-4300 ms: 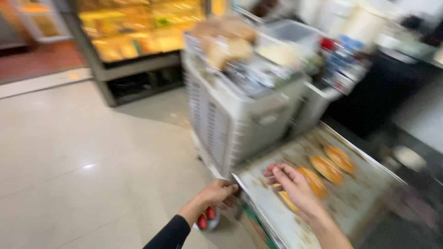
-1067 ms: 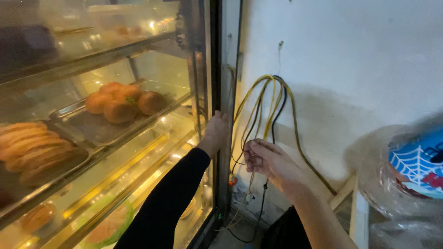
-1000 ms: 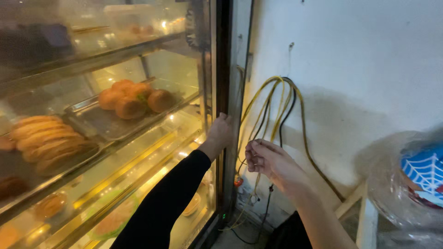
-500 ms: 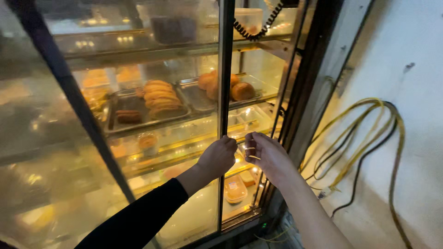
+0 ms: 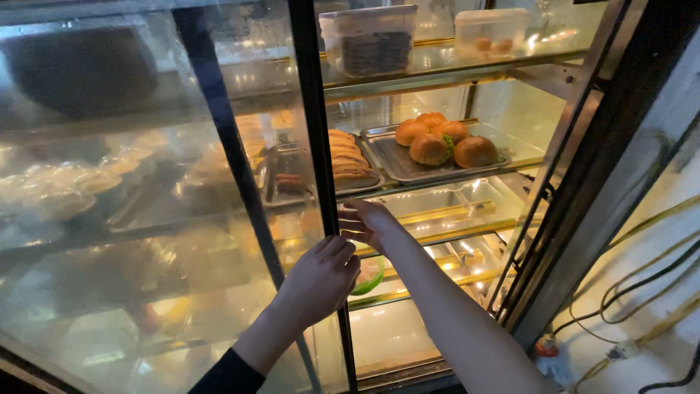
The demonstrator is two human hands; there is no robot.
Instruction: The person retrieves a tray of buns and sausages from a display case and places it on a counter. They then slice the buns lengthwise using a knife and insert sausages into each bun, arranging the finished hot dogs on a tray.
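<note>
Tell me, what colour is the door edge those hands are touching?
Black. The door edge shows best in the head view, dark against the lit glass.
</note>
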